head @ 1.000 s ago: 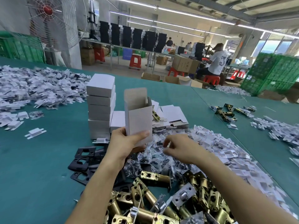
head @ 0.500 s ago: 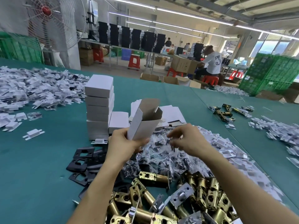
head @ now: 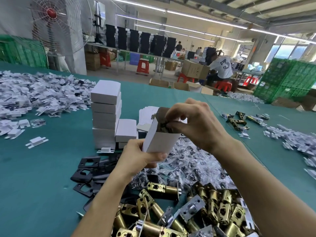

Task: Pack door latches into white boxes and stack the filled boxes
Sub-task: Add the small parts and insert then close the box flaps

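Since half a second ago the right hand (head: 193, 122) has come up from the bag heap (head: 188, 161) to the mouth of the box (head: 160, 139), and the box now leans more toward one o'clock. One left hand (head: 136, 158) grips this one open box around its lower end, thumb across the front. I think the tilt is there so that the mouth faces the other hand. The right fingers (head: 172, 124) are curled and pinch a small dark item (head: 161, 126) just inside the mouth; what it is I cannot tell. The box is held in the air, above the table (head: 42, 194). At ten o'clock from it stands the stack (head: 106, 113) – about five closed boxes in the tall column, and two more in a low column beside it. It is probably kept close so that a filled box goes there with a short reach. Flat boxes (head: 147, 112) lie at twelve o'clock, behind the box. The latches (head: 171, 216) lie in a heap at six o'clock – more than ten, too tangled to count. Black plates (head: 87, 166), perhaps six, lie at eight o'clock.
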The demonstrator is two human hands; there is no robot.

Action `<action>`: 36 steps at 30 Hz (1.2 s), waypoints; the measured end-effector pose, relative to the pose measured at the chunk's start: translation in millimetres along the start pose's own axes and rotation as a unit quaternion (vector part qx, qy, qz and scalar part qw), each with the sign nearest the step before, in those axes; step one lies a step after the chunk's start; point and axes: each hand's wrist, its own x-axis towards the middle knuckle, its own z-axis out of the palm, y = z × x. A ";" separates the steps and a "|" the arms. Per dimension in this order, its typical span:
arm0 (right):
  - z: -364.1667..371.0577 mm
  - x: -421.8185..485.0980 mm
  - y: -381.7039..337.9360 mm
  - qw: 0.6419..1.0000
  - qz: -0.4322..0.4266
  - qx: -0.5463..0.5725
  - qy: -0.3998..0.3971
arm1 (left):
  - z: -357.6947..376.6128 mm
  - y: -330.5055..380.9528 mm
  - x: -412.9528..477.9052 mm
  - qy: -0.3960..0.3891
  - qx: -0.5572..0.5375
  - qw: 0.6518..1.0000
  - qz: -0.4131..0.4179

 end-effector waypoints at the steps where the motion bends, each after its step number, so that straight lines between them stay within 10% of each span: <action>1: -0.5 1.0 0.3 1.000 -0.005 0.003 0.000 | 0.6 0.6 -0.6 -0.003 -0.001 1.000 0.001; 16: 17.1 -6.3 -2.1 0.997 0.002 0.043 0.060 | 1.9 6.7 -3.7 -0.006 -0.021 1.000 0.004; 36: -2.8 -7.9 -0.8 0.980 0.057 0.029 -0.187 | 2.9 6.4 -4.6 0.002 -0.011 1.000 0.017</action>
